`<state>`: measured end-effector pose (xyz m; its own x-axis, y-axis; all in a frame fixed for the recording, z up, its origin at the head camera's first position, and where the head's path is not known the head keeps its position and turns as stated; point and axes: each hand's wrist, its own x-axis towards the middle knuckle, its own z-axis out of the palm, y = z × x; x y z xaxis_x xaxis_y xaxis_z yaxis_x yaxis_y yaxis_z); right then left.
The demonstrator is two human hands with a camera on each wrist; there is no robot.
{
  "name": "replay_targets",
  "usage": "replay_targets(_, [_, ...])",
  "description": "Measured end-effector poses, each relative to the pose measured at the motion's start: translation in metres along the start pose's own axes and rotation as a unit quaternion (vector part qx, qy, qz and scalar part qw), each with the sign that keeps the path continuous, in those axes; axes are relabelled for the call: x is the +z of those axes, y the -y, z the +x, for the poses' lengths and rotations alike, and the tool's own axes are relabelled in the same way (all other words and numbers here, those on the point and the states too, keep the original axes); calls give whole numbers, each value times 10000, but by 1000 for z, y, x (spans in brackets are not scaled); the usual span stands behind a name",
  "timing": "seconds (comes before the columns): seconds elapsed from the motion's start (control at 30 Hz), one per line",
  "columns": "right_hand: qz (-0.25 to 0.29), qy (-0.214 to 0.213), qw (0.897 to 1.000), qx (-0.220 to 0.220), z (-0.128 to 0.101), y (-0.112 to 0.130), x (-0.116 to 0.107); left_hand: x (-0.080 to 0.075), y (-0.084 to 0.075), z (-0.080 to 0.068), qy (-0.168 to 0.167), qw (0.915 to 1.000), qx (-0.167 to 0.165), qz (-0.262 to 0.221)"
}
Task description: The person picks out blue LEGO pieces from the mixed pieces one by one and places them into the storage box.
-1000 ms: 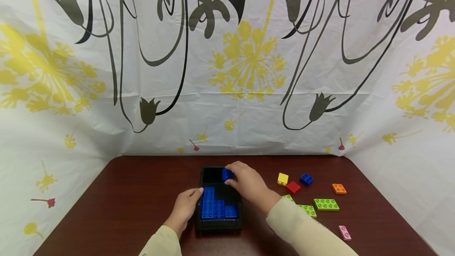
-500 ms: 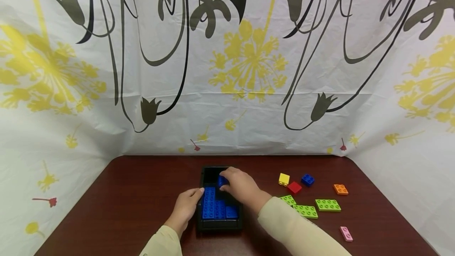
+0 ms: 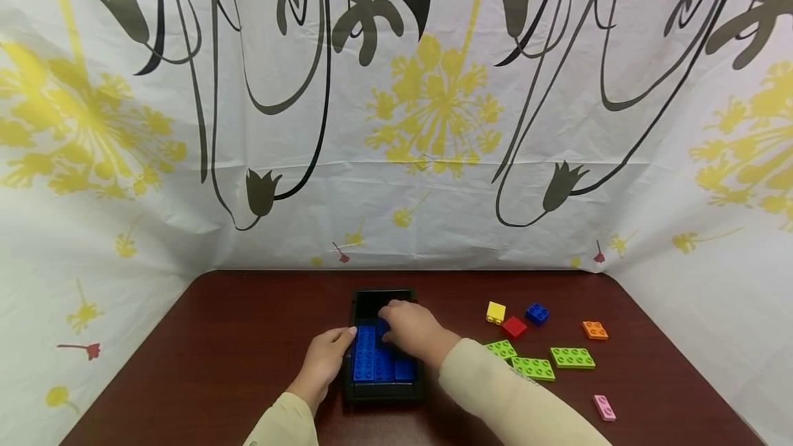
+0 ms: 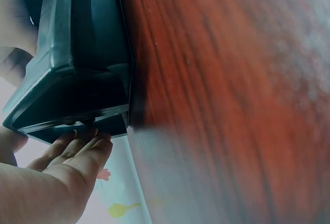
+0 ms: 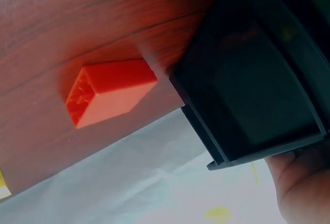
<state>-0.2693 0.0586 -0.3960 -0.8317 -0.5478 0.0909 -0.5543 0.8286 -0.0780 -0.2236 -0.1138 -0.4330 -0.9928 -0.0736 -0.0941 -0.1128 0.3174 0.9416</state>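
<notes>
A black bin [image 3: 384, 393] stands in the middle of the table, with several blue bricks [image 3: 364, 356] packed side by side in its near part. At its left side my left hand [image 3: 322, 360] grips the wall, thumb over the rim. The fingers [image 4: 77, 154] of that hand lie along the outer wall in the left wrist view. My right hand [image 3: 414, 329] reaches inside the bin and pinches a blue brick [image 3: 382, 325] just beyond the ones lying there. That brick is mostly covered by the hand. In the right wrist view, the right hand [image 5: 307, 188] shows only partly, below the bin.
Right of the bin lie a yellow brick [image 3: 495, 312], a red brick [image 3: 513, 327], another blue brick [image 3: 537, 314] and an orange brick [image 3: 595, 330]. Several lime green bricks [image 3: 573, 358] and a pink brick [image 3: 604, 408] lie nearer. A patterned white sheet [image 3: 396, 226] hangs behind the table.
My right hand has carried the blue brick from the bin's far right corner leftward, nearer and down towards the packed bricks. The left hand stays at the bin's side.
</notes>
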Motion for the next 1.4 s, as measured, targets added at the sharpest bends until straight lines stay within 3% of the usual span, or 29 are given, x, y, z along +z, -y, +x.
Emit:
replay_targets(0.3, [-207, 519, 9984, 58, 7, 6, -1, 0, 0, -1, -41, 10000, -17, 12])
replay_targets(1.4, [-313, 1118, 9932, 69, 13, 13, 0, 1, 1, 2, -123, 9999, -22, 15])
